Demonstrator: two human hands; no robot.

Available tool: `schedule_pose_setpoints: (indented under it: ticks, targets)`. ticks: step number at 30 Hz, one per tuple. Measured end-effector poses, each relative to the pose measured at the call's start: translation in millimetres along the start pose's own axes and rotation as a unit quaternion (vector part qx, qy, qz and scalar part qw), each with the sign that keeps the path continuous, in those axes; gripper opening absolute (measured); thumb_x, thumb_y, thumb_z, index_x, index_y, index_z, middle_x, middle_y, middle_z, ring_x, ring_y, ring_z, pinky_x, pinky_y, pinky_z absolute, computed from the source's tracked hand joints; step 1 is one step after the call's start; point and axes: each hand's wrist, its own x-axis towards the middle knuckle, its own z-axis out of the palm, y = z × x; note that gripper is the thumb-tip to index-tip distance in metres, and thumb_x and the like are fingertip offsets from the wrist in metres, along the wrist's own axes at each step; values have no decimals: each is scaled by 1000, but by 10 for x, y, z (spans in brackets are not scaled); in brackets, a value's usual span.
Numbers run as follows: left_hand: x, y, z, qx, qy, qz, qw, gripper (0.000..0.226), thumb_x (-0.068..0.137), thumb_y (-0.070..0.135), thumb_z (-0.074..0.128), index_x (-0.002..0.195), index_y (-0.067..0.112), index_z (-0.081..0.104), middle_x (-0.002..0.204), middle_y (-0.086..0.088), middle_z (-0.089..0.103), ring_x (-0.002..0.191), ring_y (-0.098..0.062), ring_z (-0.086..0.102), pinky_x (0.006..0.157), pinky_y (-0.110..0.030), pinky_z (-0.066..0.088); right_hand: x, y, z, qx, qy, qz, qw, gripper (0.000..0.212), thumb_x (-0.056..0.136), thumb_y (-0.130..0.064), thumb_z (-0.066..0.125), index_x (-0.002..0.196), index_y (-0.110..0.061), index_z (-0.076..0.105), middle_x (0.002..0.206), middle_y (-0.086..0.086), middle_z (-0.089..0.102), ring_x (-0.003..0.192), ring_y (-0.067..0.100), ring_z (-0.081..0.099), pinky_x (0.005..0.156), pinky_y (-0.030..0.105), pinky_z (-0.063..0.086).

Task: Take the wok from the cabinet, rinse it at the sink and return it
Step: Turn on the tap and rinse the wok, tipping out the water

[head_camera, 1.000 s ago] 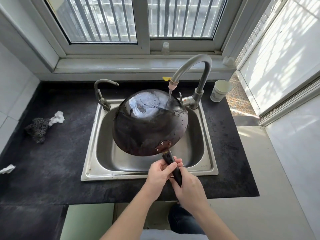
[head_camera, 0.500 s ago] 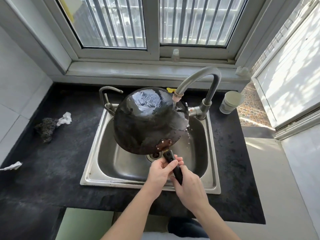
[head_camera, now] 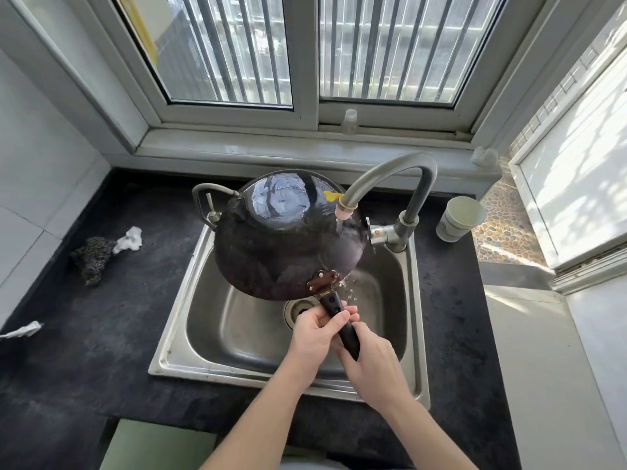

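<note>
Over the last second the dark round steel wok (head_camera: 288, 239) has lifted and tipped farther towards the window. The round drain (head_camera: 300, 308), hidden a second ago and half showing half a second ago, is now fully exposed below the wok's near rim. Its far rim now covers the spout of the small grey side tap (head_camera: 207, 198). The grip has not changed. The left hand (head_camera: 314, 337) curls round the upper part of the black handle (head_camera: 339, 320), with the thumb laid across it. The right hand (head_camera: 369, 364) is wrapped round the lower end, and the two hands touch. The wok is held over the stainless-steel sink (head_camera: 179, 334) with its wet, glossy underside up, so its inside faces away and is hidden. Water from the nozzle of the tall curved grey faucet (head_camera: 400, 167) strikes the wok's right shoulder, runs down to the rim by the brown riveted handle bracket (head_camera: 322, 279) and falls in drops into the basin. The basin shows only the drain and that falling water. A white paper cup (head_camera: 458, 222) stands upright on the black stone countertop (head_camera: 84, 334) right of the faucet base. What it holds cannot be told. Left of the sink lie a dark wire scrubber (head_camera: 91, 259) touching a crumpled white tissue (head_camera: 129, 239), and a white scrap (head_camera: 23, 330) near the edge. A small clear bottle (head_camera: 349, 122) stands on the window sill.
</note>
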Motion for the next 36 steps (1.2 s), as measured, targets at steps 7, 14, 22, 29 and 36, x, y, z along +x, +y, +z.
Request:
schedule_pose_setpoints:
  ticks: [7, 14, 22, 29, 36]
  targets:
    - [91, 77, 44, -3, 6, 15, 1000, 17, 94, -2, 59, 110, -3, 66, 104, -12, 77, 95, -20, 74, 97, -39, 56, 126, -20, -74, 5, -5, -10, 1000, 16, 90, -31, 66, 99, -21, 57, 76, -16, 59, 60, 4, 51, 54, 14, 34]
    - [81, 29, 74, -35, -1, 9, 999, 16, 95, -2, 57, 109, 0, 65, 104, -12, 77, 100, -24, 73, 100, -43, 53, 138, -21, -162, -35, -11, -19, 999, 16, 91, -33, 64, 98, -20, 58, 81, -13, 66, 65, 9, 60, 56, 17, 45]
    - [60, -14, 120, -83, -25, 2, 996, 19, 96, -3, 55, 113, -3, 62, 106, -13, 76, 103, -26, 71, 95, -38, 56, 83, 37, -210, -74, -9, -20, 997, 15, 92, -35, 60, 99, -22, 57, 86, -12, 67, 72, 13, 65, 62, 28, 54]
    - [27, -60, 145, -67, -42, -11, 997, 20, 96, 0, 56, 115, -4, 62, 106, -12, 76, 102, -24, 72, 92, -36, 57, -17, 41, -220, -63, -1, 0, 998, 16, 92, -31, 64, 102, -20, 59, 82, -14, 65, 67, 10, 63, 60, 26, 54]
    - [-17, -65, 187, -51, -68, -14, 996, 20, 97, 0, 55, 115, -4, 62, 108, -14, 75, 102, -24, 72, 95, -37, 56, -126, 7, -255, -69, 19, 23, 997, 15, 92, -28, 66, 104, -21, 59, 79, -21, 56, 60, 0, 52, 53, 12, 38]
